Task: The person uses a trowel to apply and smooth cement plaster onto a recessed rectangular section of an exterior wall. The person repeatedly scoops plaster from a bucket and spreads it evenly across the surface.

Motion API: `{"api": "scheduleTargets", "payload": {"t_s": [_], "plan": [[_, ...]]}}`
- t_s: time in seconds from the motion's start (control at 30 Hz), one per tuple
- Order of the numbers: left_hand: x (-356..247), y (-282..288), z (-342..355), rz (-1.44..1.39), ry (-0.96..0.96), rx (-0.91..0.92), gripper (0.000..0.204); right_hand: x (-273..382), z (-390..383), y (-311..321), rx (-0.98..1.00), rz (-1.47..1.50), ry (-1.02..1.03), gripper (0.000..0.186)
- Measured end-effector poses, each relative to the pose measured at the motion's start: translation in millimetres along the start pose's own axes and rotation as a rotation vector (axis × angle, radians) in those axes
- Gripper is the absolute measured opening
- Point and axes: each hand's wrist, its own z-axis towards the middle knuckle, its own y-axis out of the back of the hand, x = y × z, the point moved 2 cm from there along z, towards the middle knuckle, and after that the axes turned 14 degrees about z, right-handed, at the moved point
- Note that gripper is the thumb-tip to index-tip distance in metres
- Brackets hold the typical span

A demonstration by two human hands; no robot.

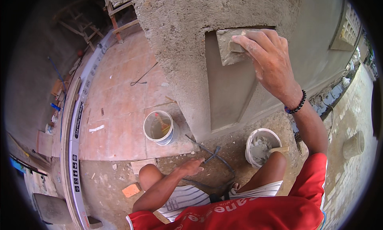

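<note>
My right hand [268, 59] is raised against a rough plastered wall and presses a flat grey plastering float [228, 46] into the top left corner of a smooth recessed panel [227, 98]. My left hand [190, 167] rests on my left knee with its fingers loosely out and holds nothing. I am squatting in front of the wall. A black bead bracelet [297, 105] sits on my right wrist.
A white bucket [158, 127] with water and a tool stands left of the wall corner. Another white bucket [261, 146] with grey mortar and a wooden handle stands by my right knee. Rebar [213, 153] lies on the dirt. A brick piece [131, 190], wooden scaffolding [115, 14] and a pot [354, 144] are around.
</note>
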Motion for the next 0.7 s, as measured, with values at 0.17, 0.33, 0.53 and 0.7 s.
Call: {"api": "scheduleTargets", "payload": {"t_s": [0.17, 0.33, 0.53, 0.7], "plan": [[-9.5, 3.1, 2.9, -0.001, 0.006, 0.044, 0.061, 1.0, -12.1, -11.6, 0.152, 0.023, 0.042, 0.043], [-5.4, -1.3, 1.9, -0.002, -0.004, -0.019, 0.061, 24.1, -101.7, -60.9, 0.383, 0.146, 0.093, 0.039], [-18.8, 21.2, -7.0, -0.007, -0.055, -0.125, 0.055, 10.4, -45.6, -6.7, 0.128, 0.144, 0.022, 0.040], [-44.4, 60.5, -24.7, -0.033, -0.152, -0.294, 0.051, -16.0, -21.5, -3.2, 0.079, 0.033, 0.058, 0.039]]}}
